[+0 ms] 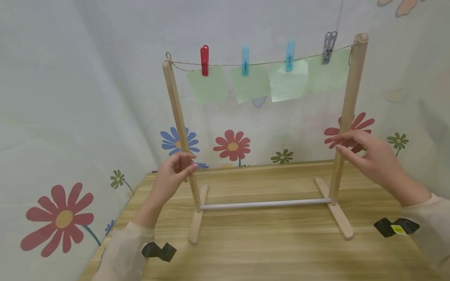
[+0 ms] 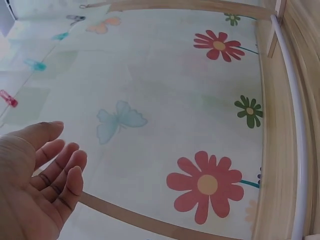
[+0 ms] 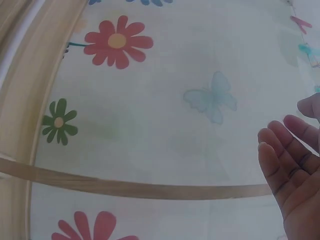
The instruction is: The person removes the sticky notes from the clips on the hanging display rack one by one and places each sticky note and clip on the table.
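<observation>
A wooden frame point(image 1: 355, 82) with two posts stands on the table, a string point(image 1: 225, 64) tied between the post tops. From the string hang several pale green paper squares point(image 1: 210, 86), held by a red clothespin point(image 1: 205, 60), two blue ones point(image 1: 245, 60) and a grey one point(image 1: 329, 47). My left hand point(image 1: 168, 175) is at the left post, fingers loosely bent and holding nothing; the left wrist view shows its bare palm point(image 2: 35, 200). Beside the right post, my right hand point(image 1: 372, 156) has loosely bent fingers point(image 3: 275, 165) with nothing between them.
A white rod point(image 1: 267, 203) joins the frame's two wooden feet point(image 1: 341, 220) low over the wood-grain table point(image 1: 253, 246). Behind and to the left hangs a pale cloth point(image 1: 88, 117) printed with flowers and butterflies. The table's back edge meets this cloth.
</observation>
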Demonstrator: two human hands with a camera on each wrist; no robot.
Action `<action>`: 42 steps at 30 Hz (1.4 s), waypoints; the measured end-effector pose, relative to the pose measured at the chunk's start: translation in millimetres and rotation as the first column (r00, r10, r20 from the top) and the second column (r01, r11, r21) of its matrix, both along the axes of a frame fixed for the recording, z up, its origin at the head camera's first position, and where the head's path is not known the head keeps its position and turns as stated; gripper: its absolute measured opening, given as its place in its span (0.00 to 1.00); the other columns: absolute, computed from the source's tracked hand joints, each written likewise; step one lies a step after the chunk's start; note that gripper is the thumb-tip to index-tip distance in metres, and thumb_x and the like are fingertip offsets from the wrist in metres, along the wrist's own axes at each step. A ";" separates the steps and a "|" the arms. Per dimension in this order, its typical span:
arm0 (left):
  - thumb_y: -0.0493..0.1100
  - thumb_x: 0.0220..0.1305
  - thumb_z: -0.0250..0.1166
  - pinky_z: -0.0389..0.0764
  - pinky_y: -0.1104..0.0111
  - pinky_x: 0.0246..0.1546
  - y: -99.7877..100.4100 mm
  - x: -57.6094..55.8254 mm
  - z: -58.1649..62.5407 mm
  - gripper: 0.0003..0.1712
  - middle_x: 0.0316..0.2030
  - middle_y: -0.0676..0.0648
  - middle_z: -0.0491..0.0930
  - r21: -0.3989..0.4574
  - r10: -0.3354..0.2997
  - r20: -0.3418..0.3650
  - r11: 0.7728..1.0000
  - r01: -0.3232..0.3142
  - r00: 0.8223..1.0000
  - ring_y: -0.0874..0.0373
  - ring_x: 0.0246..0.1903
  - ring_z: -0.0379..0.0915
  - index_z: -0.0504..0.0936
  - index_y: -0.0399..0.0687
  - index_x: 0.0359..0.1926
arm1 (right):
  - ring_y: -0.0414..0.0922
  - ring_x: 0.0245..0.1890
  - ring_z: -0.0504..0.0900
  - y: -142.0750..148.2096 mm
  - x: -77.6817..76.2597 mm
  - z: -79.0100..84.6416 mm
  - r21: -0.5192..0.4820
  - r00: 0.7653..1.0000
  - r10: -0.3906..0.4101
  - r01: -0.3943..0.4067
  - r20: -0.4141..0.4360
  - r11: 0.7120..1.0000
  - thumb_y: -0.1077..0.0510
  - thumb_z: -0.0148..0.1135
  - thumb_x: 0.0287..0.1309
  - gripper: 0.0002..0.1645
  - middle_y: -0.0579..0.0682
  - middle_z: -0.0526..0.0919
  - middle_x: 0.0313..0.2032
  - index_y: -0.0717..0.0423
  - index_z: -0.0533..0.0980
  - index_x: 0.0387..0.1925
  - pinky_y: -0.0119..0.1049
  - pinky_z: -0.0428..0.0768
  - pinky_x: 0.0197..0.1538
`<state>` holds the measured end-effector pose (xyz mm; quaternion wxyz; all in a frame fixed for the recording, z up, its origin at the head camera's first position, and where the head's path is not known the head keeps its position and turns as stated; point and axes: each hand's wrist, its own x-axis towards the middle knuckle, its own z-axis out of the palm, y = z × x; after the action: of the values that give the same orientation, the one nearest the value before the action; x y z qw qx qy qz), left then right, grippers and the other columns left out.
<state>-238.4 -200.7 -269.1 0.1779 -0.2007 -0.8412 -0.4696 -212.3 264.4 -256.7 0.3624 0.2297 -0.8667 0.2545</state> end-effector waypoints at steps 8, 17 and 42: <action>0.43 0.63 0.65 0.81 0.73 0.30 5.8 -5.1 8.4 0.16 0.36 0.47 0.79 0.014 0.043 0.029 0.999 -0.044 0.999 0.63 0.29 0.75 0.78 0.41 0.50 | 0.21 0.27 0.74 -10.5 -5.8 19.7 0.007 0.997 0.080 -0.080 -0.007 0.997 0.67 0.65 0.55 0.15 0.51 0.84 0.31 0.57 0.79 0.45 0.14 0.72 0.30; 0.41 0.62 0.66 0.85 0.71 0.33 16.4 -8.8 18.3 0.17 0.35 0.51 0.80 0.091 -0.008 0.021 0.996 0.006 1.000 0.64 0.30 0.78 0.77 0.39 0.51 | 0.25 0.23 0.78 -29.9 -6.7 52.6 0.028 0.988 0.138 -0.140 0.071 0.990 0.62 0.61 0.61 0.12 0.52 0.84 0.37 0.58 0.78 0.48 0.18 0.77 0.27; 0.40 0.62 0.65 0.85 0.72 0.28 47.5 -16.4 58.5 0.21 0.36 0.53 0.78 0.323 0.019 -0.072 0.946 0.005 0.997 0.59 0.34 0.80 0.73 0.42 0.55 | 0.28 0.35 0.74 -96.0 -13.6 121.1 0.139 0.976 0.216 -0.215 0.011 0.967 0.58 0.61 0.62 0.13 0.50 0.84 0.42 0.55 0.79 0.49 0.16 0.72 0.37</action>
<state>-254.8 -153.2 -210.6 0.2409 -0.1831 -0.7466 -0.5924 -225.9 168.4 -135.6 0.3175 0.3477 -0.8514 0.2310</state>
